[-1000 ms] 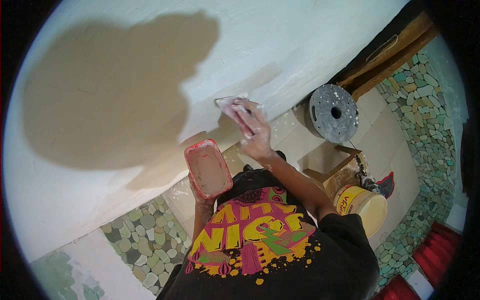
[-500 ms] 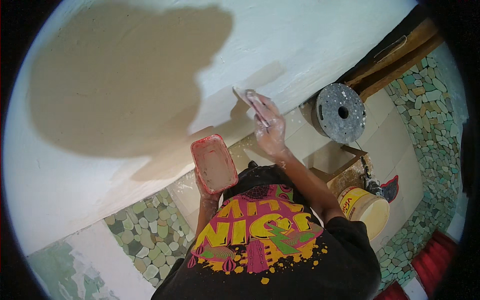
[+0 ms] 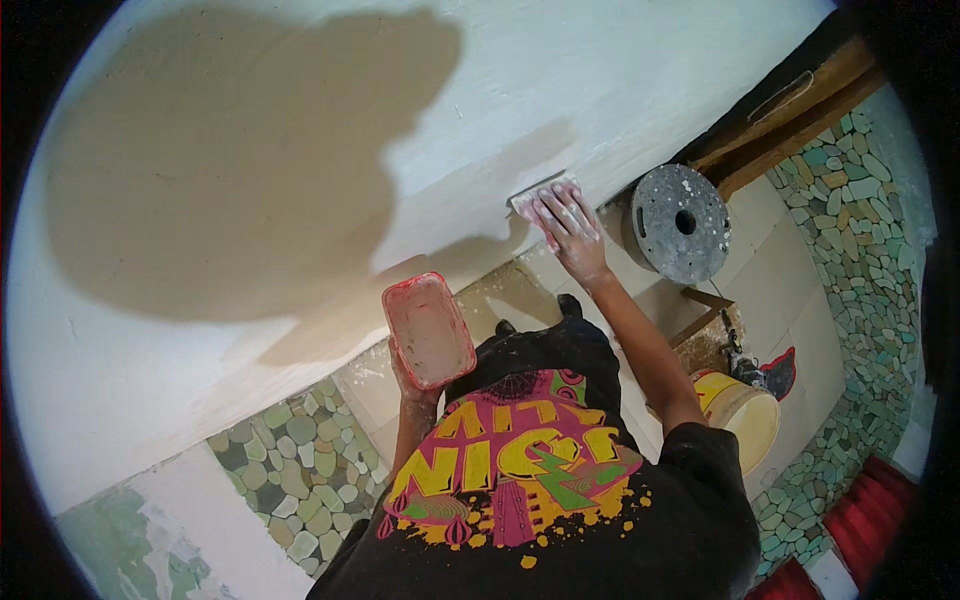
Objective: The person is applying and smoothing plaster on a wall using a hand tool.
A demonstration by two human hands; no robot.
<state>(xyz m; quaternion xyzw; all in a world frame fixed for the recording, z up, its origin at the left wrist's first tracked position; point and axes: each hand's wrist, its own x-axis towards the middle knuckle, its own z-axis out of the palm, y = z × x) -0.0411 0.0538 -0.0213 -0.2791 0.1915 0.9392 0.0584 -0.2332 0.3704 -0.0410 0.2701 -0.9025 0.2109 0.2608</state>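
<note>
My left hand (image 3: 408, 380) grips a red rectangular tub (image 3: 388, 314) from its near side, with most of the fingers hidden beneath it. Pinkish-beige paste coats the inside of the tub. My right hand (image 3: 570, 225), smeared with white, is closed on a flat, wide putty knife (image 3: 524, 203). Its blade edge lies at the white wall (image 3: 590, 90), and the fingers stretch over its back. Between the two hands, shadows of my arm and tool fall across the wall's lower part.
To the right of my right hand stands a grey speckled round drum (image 3: 680, 225) with a central hole. Nearer me are a wooden box (image 3: 708, 340) and a yellow-and-white bucket (image 3: 745, 415). Pebble paving (image 3: 300, 470) borders the beige floor tiles. Brown timber (image 3: 800, 110) leans at the far right.
My right hand has moved right and turned over, laying the putty knife's wide blade at the wall low down. The tub in my left hand has barely moved.
</note>
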